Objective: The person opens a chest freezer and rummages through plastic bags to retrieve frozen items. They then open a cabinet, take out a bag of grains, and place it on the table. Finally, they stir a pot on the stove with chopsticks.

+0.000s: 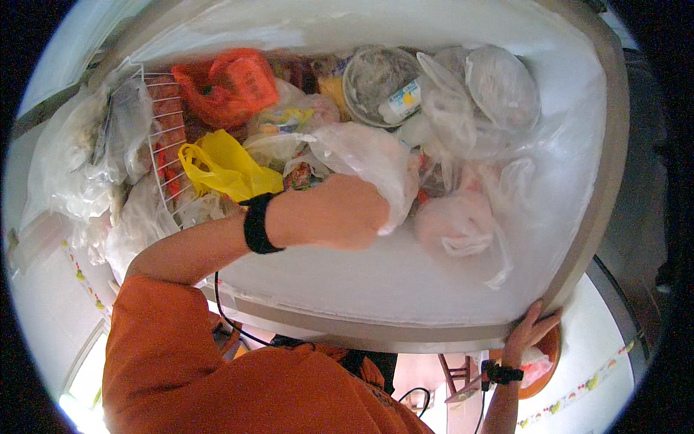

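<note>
Inside a chest freezer, my left hand, with a black band at its wrist, is closed on a whitish translucent plastic bag. The bag's contents cannot be made out. A yellow plastic bag lies just left of that hand, and a red plastic bag lies farther back. To the right sits a knotted clear bag of pinkish contents. My right hand, with a dark device strapped at its wrist, rests with fingers spread on the freezer's front right rim.
A white wire basket stands at the left beside bulky plastic bags. At the back are a round lidded container, a small labelled package and a bagged round item. An orange bowl sits outside, beyond the rim.
</note>
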The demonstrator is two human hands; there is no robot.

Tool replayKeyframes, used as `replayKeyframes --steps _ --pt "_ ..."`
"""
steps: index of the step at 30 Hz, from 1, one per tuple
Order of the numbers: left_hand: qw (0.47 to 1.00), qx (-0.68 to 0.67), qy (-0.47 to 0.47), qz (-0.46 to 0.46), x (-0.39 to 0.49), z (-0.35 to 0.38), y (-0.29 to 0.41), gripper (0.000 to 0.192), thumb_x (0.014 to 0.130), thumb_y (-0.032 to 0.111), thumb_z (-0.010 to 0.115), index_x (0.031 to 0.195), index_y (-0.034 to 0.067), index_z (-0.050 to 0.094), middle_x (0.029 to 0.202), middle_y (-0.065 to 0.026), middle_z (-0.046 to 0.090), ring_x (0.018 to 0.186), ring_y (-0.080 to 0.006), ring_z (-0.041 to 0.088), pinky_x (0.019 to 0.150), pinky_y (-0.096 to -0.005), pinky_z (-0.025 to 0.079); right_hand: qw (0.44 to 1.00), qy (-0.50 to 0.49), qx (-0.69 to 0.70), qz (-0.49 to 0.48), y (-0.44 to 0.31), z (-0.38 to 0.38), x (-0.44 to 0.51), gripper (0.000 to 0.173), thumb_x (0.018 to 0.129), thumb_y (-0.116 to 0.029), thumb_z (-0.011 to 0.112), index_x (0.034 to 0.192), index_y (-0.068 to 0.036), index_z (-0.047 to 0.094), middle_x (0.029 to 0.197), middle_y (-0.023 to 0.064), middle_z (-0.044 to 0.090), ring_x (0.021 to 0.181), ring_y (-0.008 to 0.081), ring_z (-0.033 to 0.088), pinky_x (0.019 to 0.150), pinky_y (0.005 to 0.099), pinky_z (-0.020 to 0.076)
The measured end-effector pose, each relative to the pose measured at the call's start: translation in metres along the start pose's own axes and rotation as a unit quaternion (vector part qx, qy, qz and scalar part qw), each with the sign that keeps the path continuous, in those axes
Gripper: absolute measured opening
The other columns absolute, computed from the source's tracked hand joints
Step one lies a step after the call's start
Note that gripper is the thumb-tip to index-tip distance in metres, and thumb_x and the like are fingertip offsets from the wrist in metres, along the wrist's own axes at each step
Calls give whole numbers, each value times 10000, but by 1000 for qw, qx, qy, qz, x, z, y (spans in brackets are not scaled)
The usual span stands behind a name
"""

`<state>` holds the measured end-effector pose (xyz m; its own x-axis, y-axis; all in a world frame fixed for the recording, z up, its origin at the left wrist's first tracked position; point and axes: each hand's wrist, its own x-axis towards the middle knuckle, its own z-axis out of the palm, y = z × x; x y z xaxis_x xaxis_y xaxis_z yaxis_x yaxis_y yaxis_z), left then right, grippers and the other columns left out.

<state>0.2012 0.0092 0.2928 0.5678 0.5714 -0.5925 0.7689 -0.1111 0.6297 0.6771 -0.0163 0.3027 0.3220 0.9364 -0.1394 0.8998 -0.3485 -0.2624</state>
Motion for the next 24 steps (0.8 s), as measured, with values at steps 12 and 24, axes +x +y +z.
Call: replayKeyframes --steps 12,24 --pt "998 24 -21 -47 7 -20 3 161 678 103 568 694 -34 651 686 -245 635 630 -407 653 557 -491 521 999 -15 18 26 2 1 0 872 931 -517 494 1474 59 125 1520 273 167 1382 383 249 1139 430 227" --pt "969 103 193 -118 4 -16 -54 178 853 171 517 907 35 617 791 -188 617 753 -388 609 648 -504 479 997 -35 54 44 -5 -1 -2 869 930 -517 499 1494 5 94 1540 245 125 1391 381 231 1142 453 223"
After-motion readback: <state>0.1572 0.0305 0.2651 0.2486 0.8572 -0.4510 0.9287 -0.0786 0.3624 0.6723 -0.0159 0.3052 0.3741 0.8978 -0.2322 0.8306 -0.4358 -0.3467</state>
